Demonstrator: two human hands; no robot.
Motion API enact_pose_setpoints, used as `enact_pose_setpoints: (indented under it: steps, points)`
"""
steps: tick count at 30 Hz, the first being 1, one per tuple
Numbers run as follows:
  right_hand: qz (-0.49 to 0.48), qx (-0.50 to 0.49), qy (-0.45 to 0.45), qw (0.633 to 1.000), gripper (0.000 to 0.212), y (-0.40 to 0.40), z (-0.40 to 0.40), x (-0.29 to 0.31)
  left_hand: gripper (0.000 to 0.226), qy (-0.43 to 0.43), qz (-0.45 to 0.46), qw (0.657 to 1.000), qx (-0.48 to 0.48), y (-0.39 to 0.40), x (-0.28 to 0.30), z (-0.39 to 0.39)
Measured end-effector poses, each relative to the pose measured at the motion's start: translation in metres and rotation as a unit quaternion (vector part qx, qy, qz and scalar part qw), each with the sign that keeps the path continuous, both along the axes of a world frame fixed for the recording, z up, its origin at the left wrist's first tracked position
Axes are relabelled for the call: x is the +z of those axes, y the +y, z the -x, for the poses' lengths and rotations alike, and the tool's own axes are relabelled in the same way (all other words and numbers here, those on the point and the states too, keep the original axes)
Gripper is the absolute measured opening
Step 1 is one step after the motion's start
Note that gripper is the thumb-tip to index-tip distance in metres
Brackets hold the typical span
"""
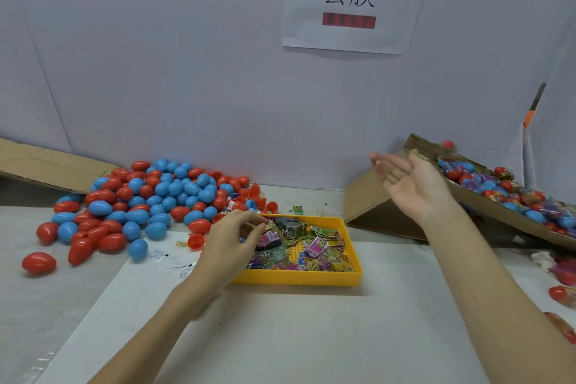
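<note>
- The printed sleeve [270, 228] lies at the far left corner of the yellow tray [299, 278], on top of the heap, so it is the easiest one to lift without digging.
- The left hand [232, 238] reaches over the tray's left wall with its fingers curled down. Thumb and fingertips close on that sleeve in a light pinch, a grip that suits thin, slippery film.
- The other loose sleeves [314, 251] are scattered flat across the tray floor. The low walls probably keep them from sliding off the table while leaving them open to a reach from above.
- The tray sits straight ahead on the white board [280, 337], between both arms, so either hand can get to it.
- The right hand [408, 184] hangs in the air with palm up, fingers spread and nothing in it, just beside the tilted cardboard box [374, 196].
- That box leans like a ramp and holds wrapped eggs [505, 193], so finished pieces likely get dropped there.
- The pile of bare red and blue eggs [149, 196] spreads to the left of the tray, within the left hand's reach as the supply to be covered.
- An open red half shell [195, 241] lies just beside the left hand, and one red egg [39, 262] lies apart at the near left.
- A paper sign [352, 3] hangs on the back wall.
</note>
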State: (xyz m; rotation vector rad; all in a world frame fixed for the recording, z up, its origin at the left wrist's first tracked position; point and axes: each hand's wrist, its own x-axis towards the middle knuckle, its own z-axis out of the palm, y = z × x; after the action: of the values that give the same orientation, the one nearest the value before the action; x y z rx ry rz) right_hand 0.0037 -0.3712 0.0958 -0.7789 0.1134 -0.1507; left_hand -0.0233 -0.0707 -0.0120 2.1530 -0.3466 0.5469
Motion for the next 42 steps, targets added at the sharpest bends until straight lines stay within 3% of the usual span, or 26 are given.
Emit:
enact_pose_setpoints:
  steps: [5,11,14,16,19,21,28,33,36,39,42]
  points:
    - [0.152,0.100,0.032,0.983,0.029,0.034,0.014,-0.055,0.017,0.003,-0.022,1.000,0.006,0.001,-0.002,-0.002]
    - [0.239,0.139,0.034,0.960,0.028,0.079,0.029,-0.100,0.022,0.032,0.024,0.999,0.015,0.010,-0.002,-0.008]
    - [0.232,0.124,0.034,0.964,0.029,0.078,0.029,-0.102,0.023,0.013,0.045,0.996,0.077,0.027,-0.002,-0.017]
    - [0.226,0.116,0.034,0.967,0.029,0.077,0.030,-0.102,0.024,0.002,-0.021,0.990,0.139,0.045,-0.009,-0.026]
    - [0.229,0.110,0.028,0.967,0.029,0.078,0.031,-0.104,0.032,0.057,-0.178,0.967,0.175,0.072,-0.024,-0.036]
    - [0.229,0.109,0.026,0.967,0.029,0.078,0.031,-0.104,0.033,0.091,-0.204,0.960,0.171,0.083,-0.030,-0.040]
    - [0.225,0.107,0.020,0.968,0.028,0.078,0.034,-0.104,0.036,0.104,-0.127,0.968,0.189,0.086,-0.030,-0.042]
    - [0.235,0.104,0.018,0.966,0.028,0.079,0.035,-0.104,0.017,-0.010,-0.056,0.985,0.162,0.070,-0.011,-0.031]
    - [0.272,0.092,0.009,0.958,0.029,0.081,0.036,-0.105,0.017,-0.015,-0.007,0.995,0.097,0.051,0.003,-0.020]
    - [0.363,0.046,-0.039,0.930,0.027,0.089,0.040,-0.108,0.026,-0.009,0.024,0.999,0.027,0.029,0.008,-0.010]
    - [0.486,-0.037,-0.123,0.864,0.017,0.100,0.049,-0.113,0.027,0.017,0.053,0.996,-0.066,0.012,0.008,-0.001]
